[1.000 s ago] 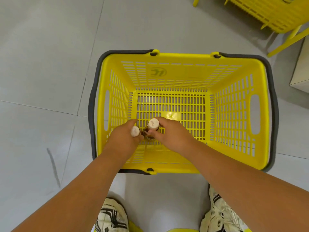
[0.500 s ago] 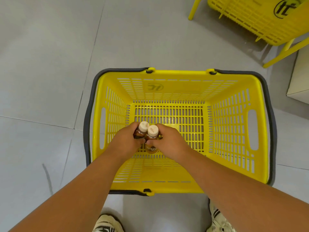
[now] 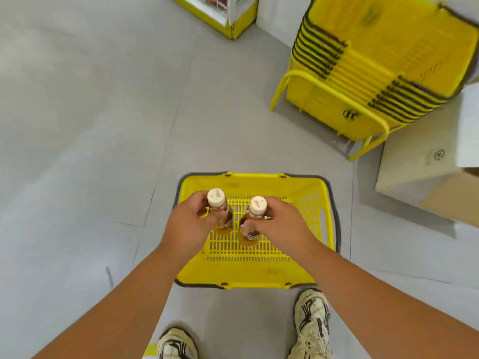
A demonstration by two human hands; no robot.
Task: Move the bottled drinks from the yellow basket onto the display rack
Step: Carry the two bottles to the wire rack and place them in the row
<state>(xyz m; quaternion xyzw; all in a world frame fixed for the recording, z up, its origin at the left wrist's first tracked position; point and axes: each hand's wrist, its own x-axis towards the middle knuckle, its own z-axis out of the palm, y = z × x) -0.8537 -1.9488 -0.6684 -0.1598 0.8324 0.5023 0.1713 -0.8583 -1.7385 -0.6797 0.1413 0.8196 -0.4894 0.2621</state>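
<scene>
The left hand (image 3: pixel 188 226) and right hand (image 3: pixel 281 226) are each gripping an amber bottle (image 3: pixel 223 218) (image 3: pixel 250 230) above the yellow basket (image 3: pixel 259 270) — the carrying-off step is underway, and the next move is likely turning toward the display rack.

2 amber bottles (image 3: pixel 222 215) (image 3: pixel 251 224), white-capped and upright, were gripped above the yellow basket (image 3: pixel 259 270).

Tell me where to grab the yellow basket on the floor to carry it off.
Probably by the dark handles lying folded flat along the yellow basket's rim. Come from above, swing both up over the middle and put the grip there; the slotted walls offer no easy hold.
</scene>
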